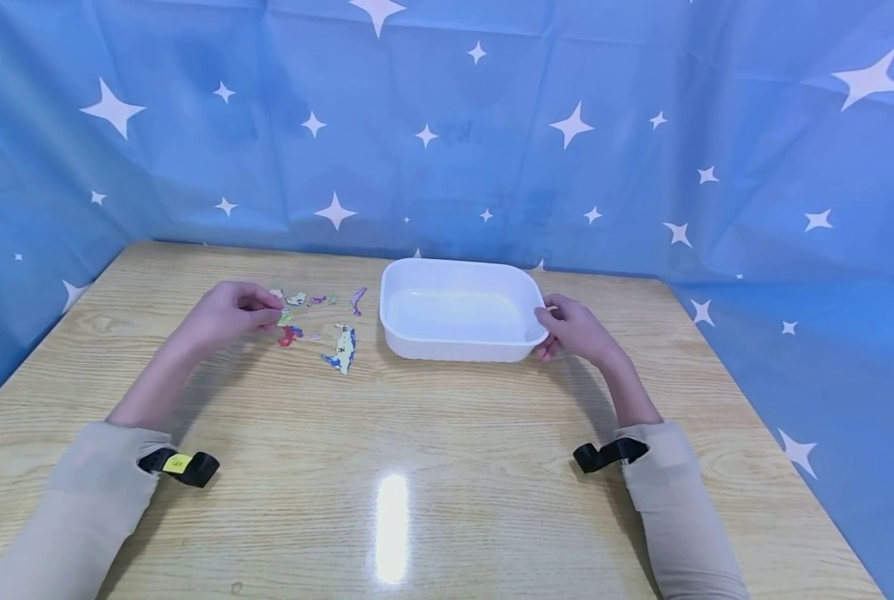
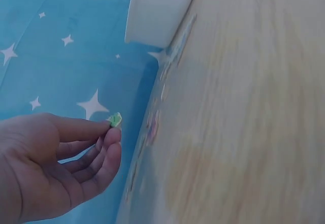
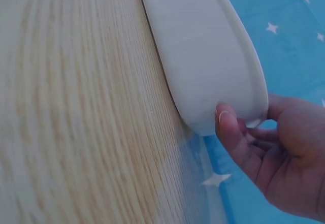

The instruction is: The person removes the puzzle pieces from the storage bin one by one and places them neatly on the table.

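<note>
Between thumb and fingertips, my left hand (image 1: pixel 229 317) pinches a small flat green piece (image 2: pixel 116 119), held just above the table in the left wrist view. Around that hand lie several thin, colourful cut-out pieces: a red and blue one (image 1: pixel 290 336), a purple one (image 1: pixel 357 301), a pale one (image 1: pixel 297 299) and a larger white and blue one (image 1: pixel 344 348). A white plastic tub (image 1: pixel 457 352) stands to their right, its visible inside bare. My right hand (image 1: pixel 576 331) grips the tub's right end, its fingers curled over the rim and against the outer wall.
The wooden table (image 1: pixel 447 433) carries the tub and pieces near its far edge. Behind it hangs a blue cloth (image 1: pixel 447 183) with white stars, which also runs down both sides. Black straps (image 1: pixel 184 467) sit on both wrists.
</note>
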The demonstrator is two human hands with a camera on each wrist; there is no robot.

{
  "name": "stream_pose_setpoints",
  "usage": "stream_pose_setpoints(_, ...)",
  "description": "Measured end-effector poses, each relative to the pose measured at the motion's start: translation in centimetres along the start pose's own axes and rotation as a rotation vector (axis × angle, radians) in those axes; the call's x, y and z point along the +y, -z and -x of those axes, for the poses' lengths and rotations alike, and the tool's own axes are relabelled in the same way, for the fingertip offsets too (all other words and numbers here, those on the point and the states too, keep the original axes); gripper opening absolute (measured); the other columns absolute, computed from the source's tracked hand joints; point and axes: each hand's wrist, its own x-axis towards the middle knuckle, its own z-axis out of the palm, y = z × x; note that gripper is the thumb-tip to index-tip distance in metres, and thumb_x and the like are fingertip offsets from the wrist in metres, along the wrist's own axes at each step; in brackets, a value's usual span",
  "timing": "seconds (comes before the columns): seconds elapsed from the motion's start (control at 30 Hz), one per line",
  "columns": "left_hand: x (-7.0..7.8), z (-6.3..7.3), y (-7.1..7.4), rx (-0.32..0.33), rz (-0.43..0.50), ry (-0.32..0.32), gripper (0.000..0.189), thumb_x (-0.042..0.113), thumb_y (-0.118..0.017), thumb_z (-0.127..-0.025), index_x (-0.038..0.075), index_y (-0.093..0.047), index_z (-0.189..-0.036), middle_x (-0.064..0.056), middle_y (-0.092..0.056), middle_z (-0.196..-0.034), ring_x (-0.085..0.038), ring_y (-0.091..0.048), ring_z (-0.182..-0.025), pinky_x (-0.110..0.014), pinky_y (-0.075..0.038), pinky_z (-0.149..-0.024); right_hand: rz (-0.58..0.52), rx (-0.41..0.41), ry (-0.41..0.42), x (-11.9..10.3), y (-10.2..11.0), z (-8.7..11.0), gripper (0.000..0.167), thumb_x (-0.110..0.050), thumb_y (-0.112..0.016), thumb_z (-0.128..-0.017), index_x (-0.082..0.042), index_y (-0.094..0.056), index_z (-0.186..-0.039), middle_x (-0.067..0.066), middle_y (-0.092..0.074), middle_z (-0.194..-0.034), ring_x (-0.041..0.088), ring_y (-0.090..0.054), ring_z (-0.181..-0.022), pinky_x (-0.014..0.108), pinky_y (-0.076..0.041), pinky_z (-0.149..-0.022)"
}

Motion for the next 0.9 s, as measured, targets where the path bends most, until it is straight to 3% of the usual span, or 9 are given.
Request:
stream_pose_setpoints(0.3,-1.6,0.6,1.0,-0.025,0.015,0.09,0.026,0.007,-0.063,-0.098,-0.013,-0.062,-0.115,-0.014,-0.068,-0.093,-0.014,-0.065,-0.078,-0.026,-0.057,-0.067,0.009,0.004,-0.001,-0.3,0.0,0.1,0.041,-0.024,-0.046,-0.109,0.011,-0.044,-0.131,0.024,-0.067,-0.082,0.027,-0.069,-0.063,0.046,-0.061,-0.064)
stream_pose_setpoints(0.9,-1.9,0.7,1.3,-0.007,-0.078,0.128,0.03,0.013,-0.065,-0.097,-0.012,-0.063,-0.115,-0.016,-0.068,-0.094,-0.016,-0.063,-0.078,-0.027,-0.054,-0.065,0.007,-0.005,-0.004,-0.1,0.0,0.2,0.042,-0.025,-0.046,-0.109,0.01,-0.044,-0.131,0.024,-0.067,-0.083,0.028,-0.07,-0.064,0.044,-0.061,-0.064)
